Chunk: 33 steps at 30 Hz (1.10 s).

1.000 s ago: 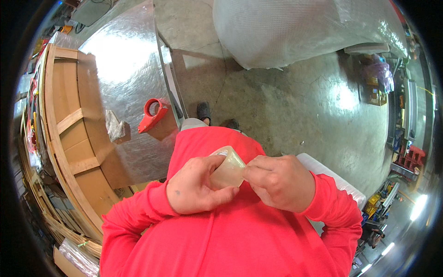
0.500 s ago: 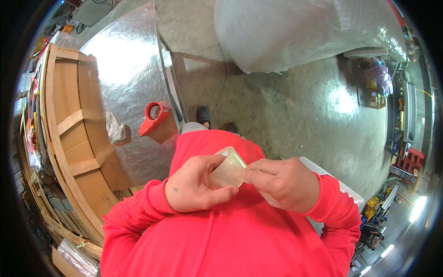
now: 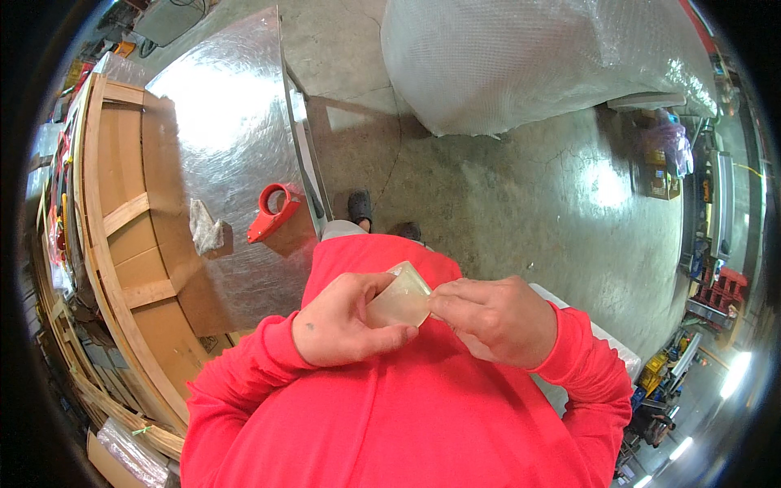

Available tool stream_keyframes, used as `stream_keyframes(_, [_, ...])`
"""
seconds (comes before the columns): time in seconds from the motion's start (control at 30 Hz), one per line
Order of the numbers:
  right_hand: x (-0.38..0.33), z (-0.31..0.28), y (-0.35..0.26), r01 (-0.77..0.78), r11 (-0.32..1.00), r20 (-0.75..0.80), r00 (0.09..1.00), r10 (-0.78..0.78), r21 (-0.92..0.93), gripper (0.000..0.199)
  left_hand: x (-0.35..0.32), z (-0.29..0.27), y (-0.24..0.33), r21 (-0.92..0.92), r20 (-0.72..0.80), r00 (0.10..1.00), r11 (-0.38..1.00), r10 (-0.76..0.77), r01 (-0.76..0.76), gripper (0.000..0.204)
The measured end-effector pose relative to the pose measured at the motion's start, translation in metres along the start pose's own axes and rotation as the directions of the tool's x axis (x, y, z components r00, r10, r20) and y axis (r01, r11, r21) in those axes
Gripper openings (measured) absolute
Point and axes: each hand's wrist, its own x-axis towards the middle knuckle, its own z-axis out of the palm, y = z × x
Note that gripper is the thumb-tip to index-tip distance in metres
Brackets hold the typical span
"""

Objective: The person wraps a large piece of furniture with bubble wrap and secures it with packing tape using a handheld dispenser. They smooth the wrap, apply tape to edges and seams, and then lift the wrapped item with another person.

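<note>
Head view: left hand (image 3: 346, 325) and right hand (image 3: 496, 319) are both pinching a translucent tape roll (image 3: 399, 299) at chest height; possibly peeling, fingertips hidden; red tape dispenser (image 3: 272, 213) lying on foil-wrapped panel (image 3: 224, 122).

Left hand (image 3: 346, 325): slid slightly lower and outward; thumb now lies along the tape roll's lower edge.
Tape roll (image 3: 400, 299): tilted a little flatter.
Right hand (image 3: 496, 319): fingertips pushed further onto the roll's edge.
</note>
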Motion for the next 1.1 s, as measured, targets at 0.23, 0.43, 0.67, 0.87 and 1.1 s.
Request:
stream_keyframes(0.23, [0.001,0.002,-0.004,0.060,0.981,0.061,0.997,-0.049,-0.187,0.011,0.006,0.004,-0.008,-0.037,0.009,0.999,0.998,0.050,-0.050,0.033])
stream_keyframes(0.43, [0.005,0.010,-0.001,0.141,0.951,0.026,0.990,-0.139,-0.274,0.017,0.006,0.003,-0.012,-0.014,0.015,0.997,0.997,0.071,-0.071,0.032])
stream_keyframes(0.67, [0.004,0.014,0.012,0.069,0.997,-0.089,0.994,-0.070,-0.018,0.017,0.002,0.002,-0.012,-0.110,0.041,0.995,0.990,0.095,-0.090,0.035])
stream_keyframes(0.87, [0.000,0.014,0.015,0.012,0.965,-0.201,0.979,0.043,0.264,0.020,0.001,-0.003,-0.009,-0.101,0.051,0.999,0.995,0.013,-0.008,0.035])
stream_keyframes(1.1, [-0.006,0.015,0.012,0.012,0.986,-0.203,0.979,0.023,0.166,0.020,0.005,-0.004,-0.005,-0.057,0.069,0.998,0.998,-0.009,0.013,0.034])
